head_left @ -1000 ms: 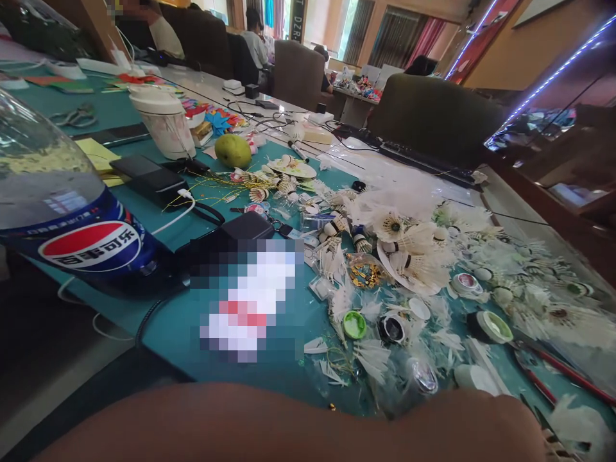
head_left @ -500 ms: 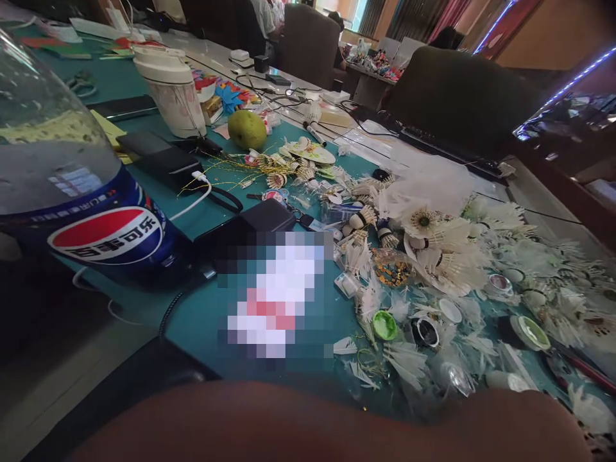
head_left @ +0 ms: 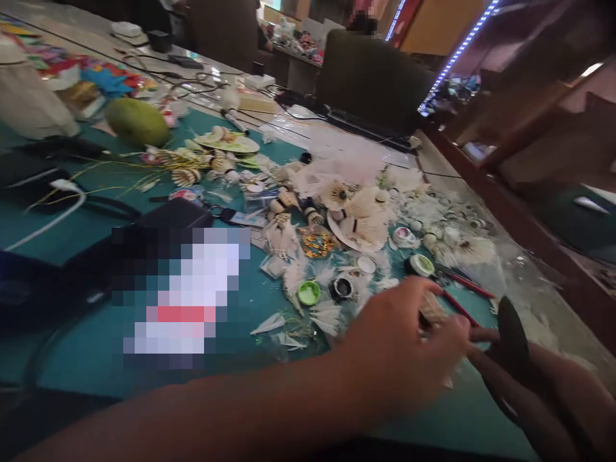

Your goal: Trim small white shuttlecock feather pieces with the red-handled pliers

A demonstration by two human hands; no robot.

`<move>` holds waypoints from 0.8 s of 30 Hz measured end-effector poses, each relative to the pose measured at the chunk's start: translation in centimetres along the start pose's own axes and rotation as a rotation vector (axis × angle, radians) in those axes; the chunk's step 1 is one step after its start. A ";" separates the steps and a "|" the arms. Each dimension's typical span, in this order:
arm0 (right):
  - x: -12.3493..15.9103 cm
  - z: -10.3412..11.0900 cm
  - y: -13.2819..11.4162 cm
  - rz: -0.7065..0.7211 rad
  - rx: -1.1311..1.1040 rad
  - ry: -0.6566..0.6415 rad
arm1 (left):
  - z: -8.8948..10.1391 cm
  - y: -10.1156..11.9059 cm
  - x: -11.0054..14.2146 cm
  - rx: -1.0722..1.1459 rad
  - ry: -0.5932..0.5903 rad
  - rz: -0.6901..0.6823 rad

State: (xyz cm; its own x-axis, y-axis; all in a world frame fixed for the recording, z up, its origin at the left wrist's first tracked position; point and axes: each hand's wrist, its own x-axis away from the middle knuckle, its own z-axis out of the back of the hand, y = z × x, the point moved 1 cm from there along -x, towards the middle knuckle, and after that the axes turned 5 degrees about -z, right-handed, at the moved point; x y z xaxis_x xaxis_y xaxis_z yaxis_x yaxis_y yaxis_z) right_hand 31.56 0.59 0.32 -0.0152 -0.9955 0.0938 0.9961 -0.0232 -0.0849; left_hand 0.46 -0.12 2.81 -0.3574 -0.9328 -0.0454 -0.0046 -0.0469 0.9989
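My left hand [head_left: 399, 346] reaches in from the lower left, its fingers closed around a pale, ribbed piece [head_left: 433, 310] that looks like part of a shuttlecock. Close beside it at the right is my right hand [head_left: 553, 378], blurred, with its fingertips almost meeting the left ones. A dark, flat, blade-like tool [head_left: 513, 330], possibly scissors, lies along the right fingers; its full shape is hidden. Beyond the hands are red-handled pliers [head_left: 462, 308] and an open pot of pale green paint [head_left: 419, 264].
Shuttlecocks [head_left: 360, 218], loose feathers [head_left: 269, 324], a bright green paint pot [head_left: 308, 293], a black pot [head_left: 342, 288] and a dish of gold bits [head_left: 317, 242] crowd the table. A blurred-out phone [head_left: 192, 282], a mango-like fruit [head_left: 137, 122] and cables are at left.
The view has swung right, so the cola bottle has mostly left the frame. Both hands now show over the right side of the table; before, only a blurred arm crossed the bottom.
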 end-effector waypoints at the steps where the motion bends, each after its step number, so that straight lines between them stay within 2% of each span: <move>1: -0.4 0.9 -0.6 -0.062 -0.055 -0.003 | 0.2 0.4 -0.2 -0.008 0.031 -0.027; 3: -1.3 2.3 -1.5 -0.078 -0.070 0.082 | 0.7 1.1 -0.4 -0.029 0.132 -0.053; 5: -2.1 2.8 -1.5 -0.058 -0.018 0.134 | 1.4 1.7 -0.7 -0.107 0.254 -0.057; 7: -2.6 2.2 -0.8 -0.046 0.017 0.069 | 2.2 2.1 -0.9 -0.267 0.365 -0.063; 10: -2.7 0.8 0.5 -0.018 0.009 0.026 | 3.3 3.2 -1.1 -0.497 0.418 -0.115; 13: -2.6 -0.1 1.0 0.020 0.003 0.007 | 4.3 4.8 -1.2 -0.760 0.403 -0.143; 17: -2.6 -0.4 0.9 0.061 -0.011 -0.028 | 5.8 6.3 -2.8 -0.995 0.351 -0.089; 20: -2.9 -0.5 1.1 0.095 -0.036 -0.060 | 7.6 6.3 -5.1 -1.128 0.339 -0.028; 24: -3.6 -0.5 1.8 0.120 -0.091 -0.104 | 9.9 5.8 -8.4 -1.198 0.361 -0.040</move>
State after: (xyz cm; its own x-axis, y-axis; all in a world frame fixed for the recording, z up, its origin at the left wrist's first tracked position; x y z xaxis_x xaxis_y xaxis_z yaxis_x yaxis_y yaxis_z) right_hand 33.37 4.07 -0.63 0.1173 -0.9768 0.1791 0.9782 0.0826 -0.1904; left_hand -5.78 10.95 9.08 -0.0998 -0.9589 -0.2654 0.9098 -0.1960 0.3659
